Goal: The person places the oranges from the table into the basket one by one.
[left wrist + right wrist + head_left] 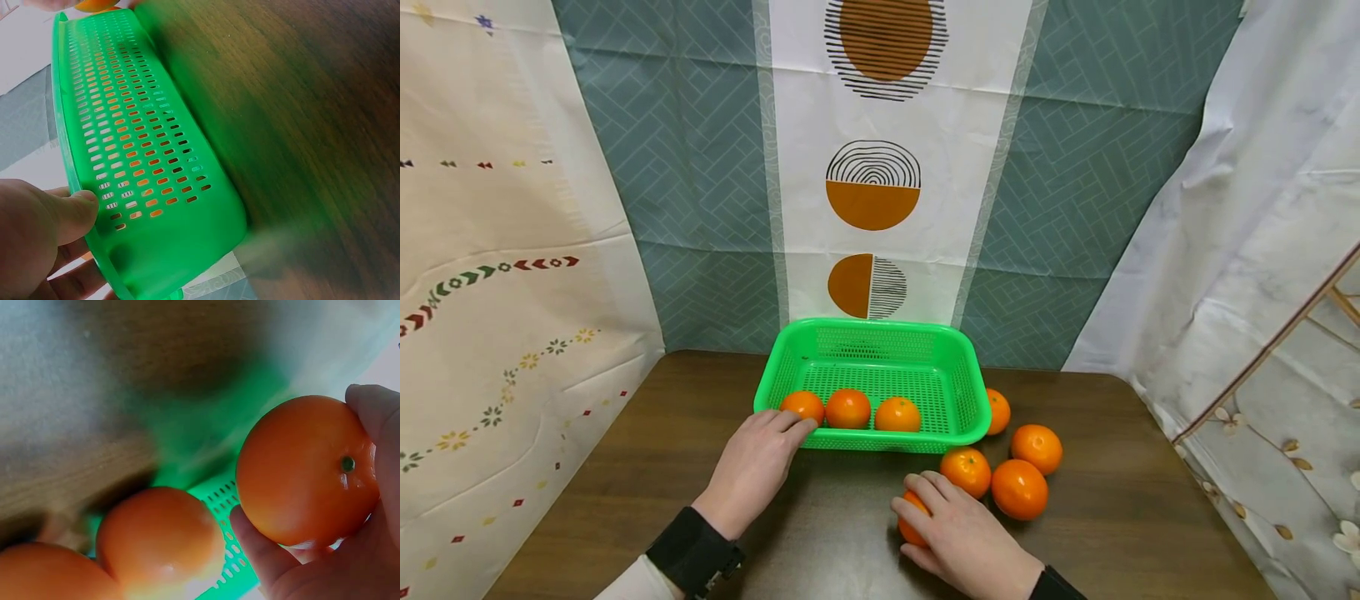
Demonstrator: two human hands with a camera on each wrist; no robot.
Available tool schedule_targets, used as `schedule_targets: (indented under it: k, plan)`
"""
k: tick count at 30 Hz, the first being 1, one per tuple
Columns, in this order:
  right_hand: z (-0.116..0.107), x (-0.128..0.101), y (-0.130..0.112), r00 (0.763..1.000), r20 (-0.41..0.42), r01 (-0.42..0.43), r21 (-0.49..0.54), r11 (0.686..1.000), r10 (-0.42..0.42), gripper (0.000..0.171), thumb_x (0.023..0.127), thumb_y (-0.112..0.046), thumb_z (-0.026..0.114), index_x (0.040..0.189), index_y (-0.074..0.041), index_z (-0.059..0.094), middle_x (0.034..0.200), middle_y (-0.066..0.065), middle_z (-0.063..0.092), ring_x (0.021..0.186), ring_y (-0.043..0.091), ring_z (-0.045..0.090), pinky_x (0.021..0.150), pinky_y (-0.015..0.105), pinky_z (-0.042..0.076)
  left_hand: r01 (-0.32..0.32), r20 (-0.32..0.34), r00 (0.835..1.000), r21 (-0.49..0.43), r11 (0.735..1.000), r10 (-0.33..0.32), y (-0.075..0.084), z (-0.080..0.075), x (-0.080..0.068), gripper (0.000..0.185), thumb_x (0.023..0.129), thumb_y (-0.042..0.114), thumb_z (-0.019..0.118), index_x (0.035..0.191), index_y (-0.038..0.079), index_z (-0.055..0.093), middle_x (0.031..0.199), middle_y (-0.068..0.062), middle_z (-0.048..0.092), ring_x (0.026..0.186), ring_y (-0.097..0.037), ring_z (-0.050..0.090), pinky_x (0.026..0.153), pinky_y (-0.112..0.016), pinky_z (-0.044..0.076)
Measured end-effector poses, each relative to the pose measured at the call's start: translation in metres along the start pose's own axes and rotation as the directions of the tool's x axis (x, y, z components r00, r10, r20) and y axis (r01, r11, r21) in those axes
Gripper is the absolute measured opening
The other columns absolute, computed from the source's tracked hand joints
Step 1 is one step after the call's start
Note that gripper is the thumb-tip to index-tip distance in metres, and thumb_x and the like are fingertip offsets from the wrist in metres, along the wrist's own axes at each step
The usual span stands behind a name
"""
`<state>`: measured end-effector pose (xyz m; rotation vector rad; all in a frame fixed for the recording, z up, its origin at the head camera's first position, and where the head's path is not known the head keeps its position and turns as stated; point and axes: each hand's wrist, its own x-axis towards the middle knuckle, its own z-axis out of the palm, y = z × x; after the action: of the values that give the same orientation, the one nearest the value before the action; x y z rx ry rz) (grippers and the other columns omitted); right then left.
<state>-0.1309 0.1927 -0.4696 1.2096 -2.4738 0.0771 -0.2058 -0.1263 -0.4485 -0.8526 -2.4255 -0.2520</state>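
Observation:
A green perforated basket (958, 379) stands on the brown table with three oranges along its near wall. My left hand (784, 430) reaches over the near left rim beside the leftmost orange (802, 405). In the left wrist view its thumb (70, 212) presses the basket's outer wall (156, 156) and the fingers lie inside, pinching the rim. My right hand (927, 502) grips another orange (910, 521) on the table in front of the basket. In the right wrist view that orange (305, 469) sits between the fingers (259, 550) and the thumb.
Several loose oranges lie on the table right of the basket, among them (966, 471), (1019, 489), (1036, 447) and one (998, 411) against the basket's right wall. Patterned cloth hangs behind and at both sides. The table's front left is bare wood (625, 483).

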Motion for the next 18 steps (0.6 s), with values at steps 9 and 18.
schedule_targets:
  k: [9, 18]
  plan:
    - [-0.012, 0.006, -0.003, 1.000, 0.006, 0.005, -0.009, 1.000, -0.005, 0.047, 0.088, -0.043, 0.077, 0.126, -0.020, 0.058, 0.131, 0.004, 0.052, 0.119, 0.024, 0.051, 0.099, 0.037, 0.049, 0.004, -0.001, 1.000, -0.002, 1.000, -0.004, 0.000, 0.000, -0.001, 0.039, 0.079, 0.001, 0.084, 0.115, 0.013, 0.073, 0.106, -0.001, 0.068, 0.095, -0.024, 0.062, 0.091, -0.042, 0.052]
    - [-0.030, 0.013, -0.006, 0.999, -0.003, -0.032, 0.013, 0.999, 0.032, 0.047, 0.089, -0.044, 0.075, 0.127, -0.021, 0.058, 0.132, 0.002, 0.051, 0.121, 0.022, 0.049, 0.100, 0.037, 0.048, 0.013, 0.008, 1.000, 0.000, 1.000, -0.013, 0.000, 0.000, 0.000, 0.039, 0.079, 0.004, 0.085, 0.115, 0.014, 0.073, 0.106, -0.001, 0.068, 0.094, -0.024, 0.062, 0.092, -0.042, 0.052]
